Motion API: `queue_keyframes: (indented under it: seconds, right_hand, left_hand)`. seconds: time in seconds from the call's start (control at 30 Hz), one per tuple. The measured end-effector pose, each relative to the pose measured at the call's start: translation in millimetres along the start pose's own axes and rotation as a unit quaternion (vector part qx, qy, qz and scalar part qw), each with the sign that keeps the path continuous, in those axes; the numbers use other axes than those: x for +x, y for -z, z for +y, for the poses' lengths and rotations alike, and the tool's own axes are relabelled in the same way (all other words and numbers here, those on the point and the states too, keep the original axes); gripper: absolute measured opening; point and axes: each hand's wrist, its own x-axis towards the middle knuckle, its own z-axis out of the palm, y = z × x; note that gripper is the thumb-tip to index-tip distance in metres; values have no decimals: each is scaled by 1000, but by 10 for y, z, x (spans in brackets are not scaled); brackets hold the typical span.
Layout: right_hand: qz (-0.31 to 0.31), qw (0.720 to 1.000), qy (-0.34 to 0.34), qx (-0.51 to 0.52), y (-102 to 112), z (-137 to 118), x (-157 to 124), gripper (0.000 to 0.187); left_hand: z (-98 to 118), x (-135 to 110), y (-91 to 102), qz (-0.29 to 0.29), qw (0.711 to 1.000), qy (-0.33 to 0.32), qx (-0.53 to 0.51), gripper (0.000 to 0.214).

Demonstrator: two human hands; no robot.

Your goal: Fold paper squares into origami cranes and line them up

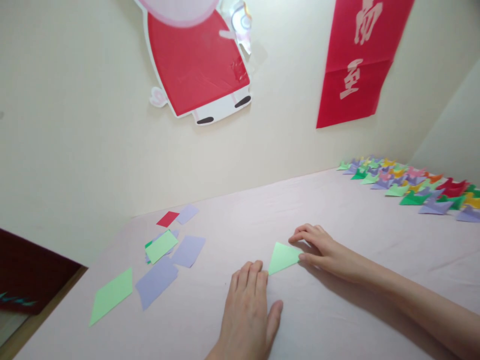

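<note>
A light green paper folded into a triangle (284, 257) lies on the pale pink table (337, 220). My left hand (249, 312) lies flat on the table with fingers stretched out, its fingertips touching the triangle's lower left corner. My right hand (322, 247) reaches in from the right. Its thumb and fingers pinch the triangle's right edge.
Loose paper squares lie at the left: green (111, 295), lilac (156, 281), lilac (188, 250), green (161, 246), red (167, 218). Several folded coloured paper figures (412, 187) crowd the far right. A wall with a red banner (360, 60) and a cartoon cutout (195, 60) stands behind.
</note>
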Motion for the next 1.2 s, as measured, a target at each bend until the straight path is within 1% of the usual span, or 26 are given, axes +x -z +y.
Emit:
queue_keyframes:
  seconds: [0.1,0.2,0.27,0.33,0.43,0.53,0.6,0.67,0.73,0.83,0.9,1.0,1.07,1.13,1.2]
  right_hand:
    - [15,999,24,-44,-79,-82,8,32]
    - [24,995,74,-57,-131,-134,10,30]
    - [31,991,107,-69,-154,-146,0,28]
    - [29,986,139,-84,-170,-148,-12,28]
    - [20,976,188,-112,-164,-133,-13,28]
    - [20,961,228,-157,-111,-100,15,29]
    - [17,950,239,-198,-70,-80,31,29]
    - [8,941,243,-236,-51,-83,30,29]
    - [-1,933,246,-261,-63,-127,5,29]
    - [-8,929,240,-283,-116,-263,-69,32]
    - [-18,922,256,-289,-154,-363,-124,38]
    - [-16,915,286,-283,-211,-451,-186,43]
    - [-12,916,286,-280,-258,-450,-209,36]
    - [-19,923,276,-266,-308,-410,-219,23]
    - [-31,940,247,-232,-344,-358,-219,18]
  left_hand:
    - [34,72,25,0,999,-21,-34,59]
    - [41,151,43,-10,997,-43,-65,72]
    - [22,202,63,-30,994,-63,-79,76]
    - [-15,242,86,-65,991,-83,-87,79]
    - [-90,260,94,-111,986,-96,-84,80]
    - [-143,206,36,-125,983,-125,-48,86]
    - [-138,133,-32,-108,982,-157,1,82]
    - [-92,44,-107,-67,980,-172,68,66]
    - [-16,-38,-172,-23,978,-161,128,47]
    - [96,-98,-218,19,982,-111,152,38]
    - [136,-87,-212,25,987,-87,133,40]
    - [127,-49,-176,4,993,-83,86,64]
    - [91,-44,-158,-9,994,-80,74,73]
    - [45,-64,-150,-9,994,-80,75,72]
    - [-2,-99,-145,-7,994,-87,68,70]
